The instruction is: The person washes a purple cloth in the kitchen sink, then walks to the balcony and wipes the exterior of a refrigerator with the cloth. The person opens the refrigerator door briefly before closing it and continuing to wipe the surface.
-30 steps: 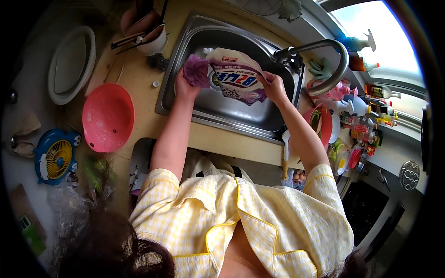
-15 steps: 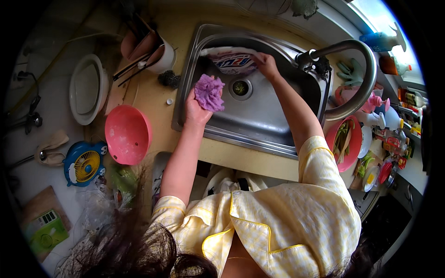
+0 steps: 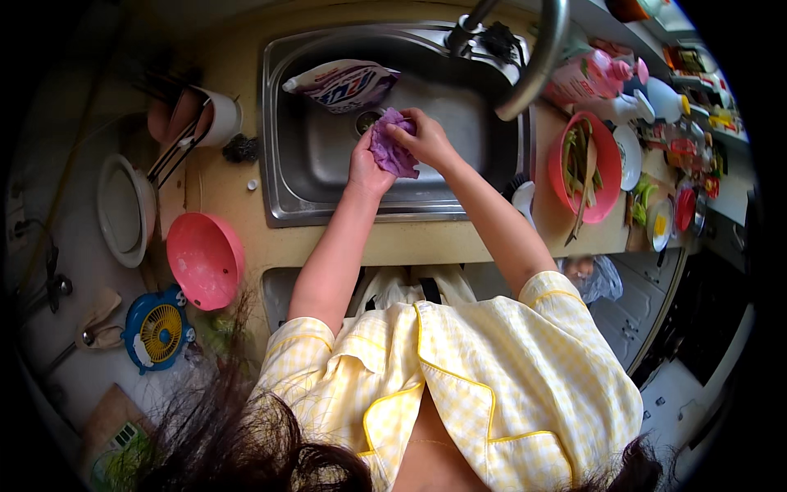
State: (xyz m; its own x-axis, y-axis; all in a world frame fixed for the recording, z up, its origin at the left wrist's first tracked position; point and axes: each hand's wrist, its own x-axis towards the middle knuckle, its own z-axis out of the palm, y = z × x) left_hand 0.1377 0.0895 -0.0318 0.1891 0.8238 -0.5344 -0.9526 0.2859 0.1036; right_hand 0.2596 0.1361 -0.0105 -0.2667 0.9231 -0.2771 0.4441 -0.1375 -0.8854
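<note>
Over the steel sink [image 3: 447, 176], both my hands are on a crumpled purple cloth [image 3: 395, 152]. My left hand [image 3: 370, 170] cups it from the left and below. From the right, my right hand [image 3: 428, 141] pinches its upper part between thumb and fingers. A white and purple plastic pouch [image 3: 344, 86] lies in the basin's far left part, touched by neither hand. Part of the drain [image 3: 369, 121] shows just beyond the cloth.
A curved faucet [image 3: 537, 74] arches over the sink's far right. Right of the sink stand a pink bowl of green vegetables [image 3: 602, 176] and several bottles. To the left are an empty-looking pink bowl [image 3: 205, 266], a utensil holder [image 3: 217, 119] and a blue fan [image 3: 158, 330].
My right hand has let go of the pouch, which now lies in the sink, and has come to the purple cloth. My left hand stays on the cloth. The whole view has shifted.
</note>
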